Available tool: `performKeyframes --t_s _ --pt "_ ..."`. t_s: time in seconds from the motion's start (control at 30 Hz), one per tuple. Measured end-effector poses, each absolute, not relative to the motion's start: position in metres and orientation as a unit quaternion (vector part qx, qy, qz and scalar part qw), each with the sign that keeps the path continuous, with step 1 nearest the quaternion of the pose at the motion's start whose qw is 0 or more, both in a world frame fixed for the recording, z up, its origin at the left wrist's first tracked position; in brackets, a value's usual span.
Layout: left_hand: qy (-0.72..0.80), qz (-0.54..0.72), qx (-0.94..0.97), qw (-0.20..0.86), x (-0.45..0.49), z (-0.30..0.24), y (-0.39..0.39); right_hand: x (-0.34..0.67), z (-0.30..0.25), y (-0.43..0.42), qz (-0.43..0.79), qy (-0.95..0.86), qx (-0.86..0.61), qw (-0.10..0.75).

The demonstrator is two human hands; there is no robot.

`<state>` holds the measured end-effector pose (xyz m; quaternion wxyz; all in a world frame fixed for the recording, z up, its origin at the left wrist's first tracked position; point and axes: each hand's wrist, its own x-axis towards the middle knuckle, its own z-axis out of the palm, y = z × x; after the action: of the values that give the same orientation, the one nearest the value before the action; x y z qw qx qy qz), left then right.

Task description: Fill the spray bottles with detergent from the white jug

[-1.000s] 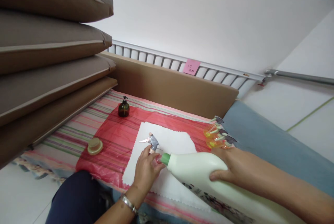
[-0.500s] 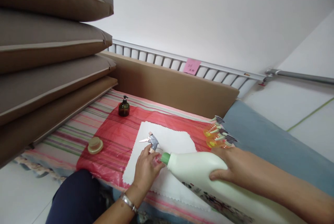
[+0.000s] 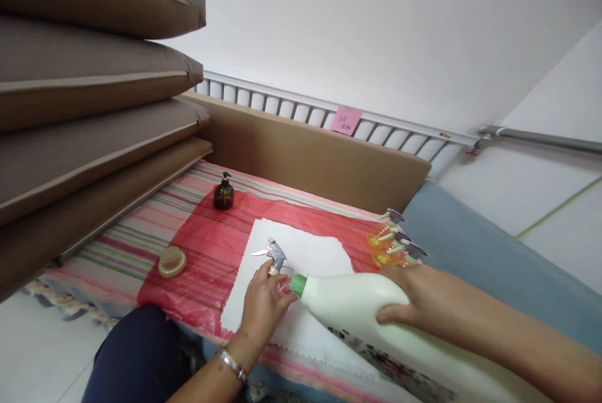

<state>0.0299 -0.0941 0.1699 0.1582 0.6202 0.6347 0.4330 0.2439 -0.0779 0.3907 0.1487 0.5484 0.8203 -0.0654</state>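
My right hand point(image 3: 414, 303) grips a large pale green detergent bottle point(image 3: 357, 296), tipped over so its green spout point(image 3: 298, 284) points left. The spout meets the mouth of a small pink see-through bottle point(image 3: 285, 286). My left hand point(image 3: 266, 303) is closed around that small bottle, whose body is mostly hidden by the fingers. A grey spray trigger head point(image 3: 276, 254) lies on the white cloth point(image 3: 310, 249) just beyond my left fingers. Whether liquid is flowing cannot be made out.
A dark pump bottle point(image 3: 224, 193) and a round cream cap point(image 3: 172, 261) stand on the red plastic sheet point(image 3: 207, 240). Several spray bottles with yellow liquid point(image 3: 383, 256) are at the right. Stacked brown cushions point(image 3: 94, 102) rise at left; a brown board point(image 3: 301, 149) lines the back.
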Motion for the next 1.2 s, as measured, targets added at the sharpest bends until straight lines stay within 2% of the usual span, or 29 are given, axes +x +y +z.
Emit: performKeyframes --t_s 1.2 --pt "0.629 0.439 0.620 0.165 0.0297 0.1731 -0.0937 0.2472 0.3886 -0.0760 -0.073 0.808 0.565 0.148"
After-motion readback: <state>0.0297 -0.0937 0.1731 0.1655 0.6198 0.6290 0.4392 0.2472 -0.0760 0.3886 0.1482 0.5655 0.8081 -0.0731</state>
